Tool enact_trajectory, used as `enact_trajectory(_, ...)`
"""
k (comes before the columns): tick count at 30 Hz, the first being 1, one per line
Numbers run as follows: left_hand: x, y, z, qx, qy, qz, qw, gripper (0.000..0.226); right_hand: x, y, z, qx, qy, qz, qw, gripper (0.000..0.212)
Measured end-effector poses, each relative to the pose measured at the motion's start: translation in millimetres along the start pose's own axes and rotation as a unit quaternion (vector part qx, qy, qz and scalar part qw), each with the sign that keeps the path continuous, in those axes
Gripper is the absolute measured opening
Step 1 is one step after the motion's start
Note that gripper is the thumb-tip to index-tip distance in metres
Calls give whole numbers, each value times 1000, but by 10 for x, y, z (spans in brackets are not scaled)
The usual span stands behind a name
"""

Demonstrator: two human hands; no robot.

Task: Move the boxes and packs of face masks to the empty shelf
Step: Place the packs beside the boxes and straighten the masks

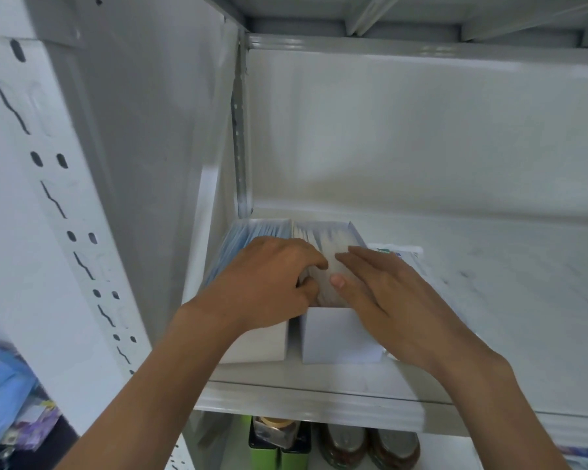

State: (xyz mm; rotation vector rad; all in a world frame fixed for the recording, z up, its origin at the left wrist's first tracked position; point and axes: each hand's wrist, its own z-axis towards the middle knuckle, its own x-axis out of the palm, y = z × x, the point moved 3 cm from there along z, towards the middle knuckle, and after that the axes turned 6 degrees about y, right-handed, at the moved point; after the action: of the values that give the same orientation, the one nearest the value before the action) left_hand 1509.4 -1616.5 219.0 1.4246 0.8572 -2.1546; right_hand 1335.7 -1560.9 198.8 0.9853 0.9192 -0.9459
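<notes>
Two open mask boxes, blue-mask box (252, 286) and white-mask box (336, 334), sit side by side at the shelf's (489, 300) left corner. Left hand (269, 283) pinches white masks; right hand (398, 300) lies flat-fingered, probably steadying the box.

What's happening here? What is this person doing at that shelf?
A person is arranging face masks on a white metal shelf. Two open white boxes stand side by side at its left end: the left box holds blue masks, the right box white ones. The left hand curls its fingers into the white masks, while the right hand lies flat over that box. A flat pack lies just right of the boxes.
</notes>
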Motion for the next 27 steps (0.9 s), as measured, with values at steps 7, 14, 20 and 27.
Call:
enact_trajectory(7, 28, -37, 20, 11, 33, -39, 999, 24, 31, 26, -40, -12, 38, -27, 999, 74)
enact_trajectory(14, 9, -78, -15, 15, -37, 19, 999, 33, 50, 27, 13, 30, 16, 23, 999, 54)
enact_trajectory(20, -5, -135, -38, -4, -64, 14, 998, 16, -14, 109, 170, 85, 29, 27, 996, 39)
enact_trajectory(27, 12, -107, -63, 0, -13, 75, 997, 29, -57, 264, 233, 120, 25, 21, 992, 42)
